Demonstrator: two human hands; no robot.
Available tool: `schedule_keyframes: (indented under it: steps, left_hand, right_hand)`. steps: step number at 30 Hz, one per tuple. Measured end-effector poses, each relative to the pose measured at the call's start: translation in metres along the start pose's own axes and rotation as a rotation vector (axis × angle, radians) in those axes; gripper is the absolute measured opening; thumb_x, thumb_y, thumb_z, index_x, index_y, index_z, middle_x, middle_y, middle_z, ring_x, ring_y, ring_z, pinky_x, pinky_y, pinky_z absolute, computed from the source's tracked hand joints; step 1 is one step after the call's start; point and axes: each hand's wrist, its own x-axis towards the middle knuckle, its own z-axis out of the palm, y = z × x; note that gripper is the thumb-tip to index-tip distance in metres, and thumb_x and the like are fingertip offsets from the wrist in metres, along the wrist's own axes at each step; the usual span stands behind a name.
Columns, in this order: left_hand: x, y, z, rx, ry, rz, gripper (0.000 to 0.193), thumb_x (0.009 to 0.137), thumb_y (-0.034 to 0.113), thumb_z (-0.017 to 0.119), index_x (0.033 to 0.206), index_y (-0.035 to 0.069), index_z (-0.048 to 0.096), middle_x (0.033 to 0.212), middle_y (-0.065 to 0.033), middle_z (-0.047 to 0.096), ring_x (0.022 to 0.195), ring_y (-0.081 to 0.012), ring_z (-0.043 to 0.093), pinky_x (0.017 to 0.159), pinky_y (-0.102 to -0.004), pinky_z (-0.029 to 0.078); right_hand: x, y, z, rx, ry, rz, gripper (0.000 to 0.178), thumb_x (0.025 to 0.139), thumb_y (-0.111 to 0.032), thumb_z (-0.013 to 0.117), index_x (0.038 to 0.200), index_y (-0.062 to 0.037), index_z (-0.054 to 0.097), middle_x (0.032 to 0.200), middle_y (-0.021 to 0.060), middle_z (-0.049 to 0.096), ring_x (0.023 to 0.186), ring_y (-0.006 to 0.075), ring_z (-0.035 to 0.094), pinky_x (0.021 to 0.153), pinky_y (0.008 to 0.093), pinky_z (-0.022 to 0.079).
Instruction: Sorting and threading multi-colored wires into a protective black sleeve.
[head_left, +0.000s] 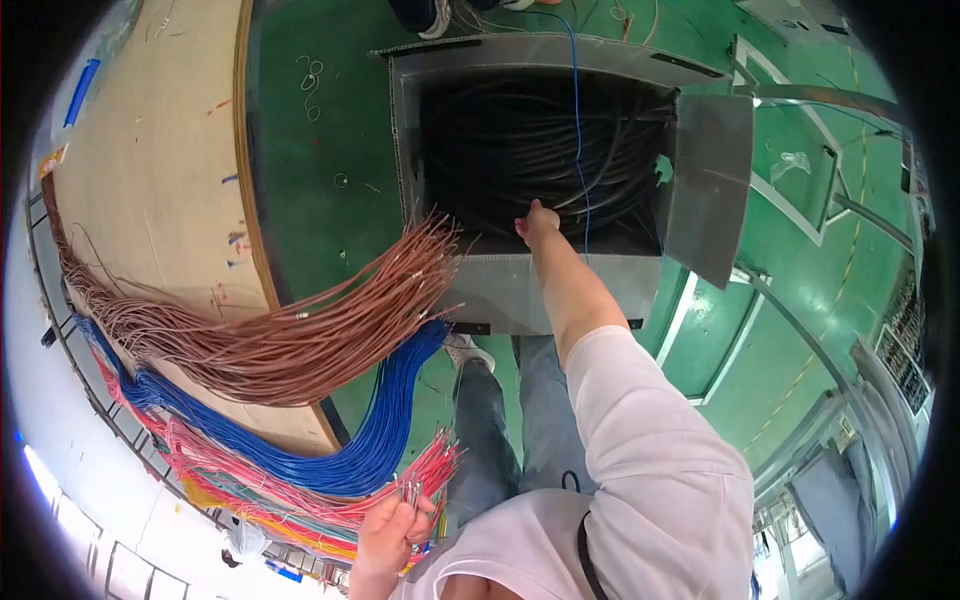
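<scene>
My right arm stretches forward over a grey box (560,280) that holds a thick coil of black cable (520,140). My right hand (540,218) is closed at the box's near side, in front of the coil; what its fingers hold, if anything, does not show. Low in the view, close to my body, my left hand (395,530) is closed around small silvery metal pieces (411,491) that poke up past the fingers. Just behind it lie the cut ends of a bundle of red wires (435,462). A thin blue wire (577,120) runs across the box.
Bundles of brown wires (330,345) and blue wires (390,420) hang over the edge of a wooden table (180,150) on the left. An open flap (710,180) sticks out from the box's right side. White metal frames (690,310) stand on the green floor.
</scene>
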Motion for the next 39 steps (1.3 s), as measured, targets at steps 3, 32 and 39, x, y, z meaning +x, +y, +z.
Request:
schedule_keyframes:
  steps: [3, 32, 39]
  left_hand:
    - [-0.001, -0.001, 0.011, 0.026, 0.036, -0.018, 0.02, 0.088, 0.018, 0.04, 0.087, 0.0, 0.048, 0.056, 0.0009, 0.035, 0.048, -0.0062, 0.029, 0.044, -0.0192, 0.023]
    - [-0.12, 0.023, 0.06, 0.464, 0.174, 0.861, 0.025, 0.089, 0.023, 0.035, 0.074, 0.007, 0.045, 0.053, 0.0017, 0.041, 0.041, -0.0051, 0.035, 0.037, -0.0187, 0.028]
    - [-0.186, 0.024, 0.03, 0.299, -0.077, 1.16, 0.02, 0.088, 0.014, 0.037, 0.08, 0.0, 0.049, 0.069, -0.0022, 0.051, 0.062, -0.009, 0.046, 0.06, -0.022, 0.039]
  right_hand:
    - [-0.021, -0.019, -0.01, -0.789, -0.038, -0.322, 0.025, 0.078, -0.033, 0.053, 0.084, -0.0088, 0.052, 0.068, 0.0153, 0.06, 0.047, 0.0269, 0.056, 0.038, 0.0357, 0.042]
    - [-0.555, 0.018, -0.16, 0.194, -1.252, -0.383, 0.018, 0.083, -0.014, 0.049, 0.067, -0.0086, 0.043, 0.06, 0.0024, 0.045, 0.057, 0.0145, 0.047, 0.058, 0.026, 0.039]
    - [-0.631, 0.051, -0.201, -0.312, -1.372, -0.863, 0.011, 0.085, -0.015, 0.047, 0.086, -0.0046, 0.047, 0.079, 0.0093, 0.056, 0.057, 0.0124, 0.053, 0.048, 0.024, 0.043]
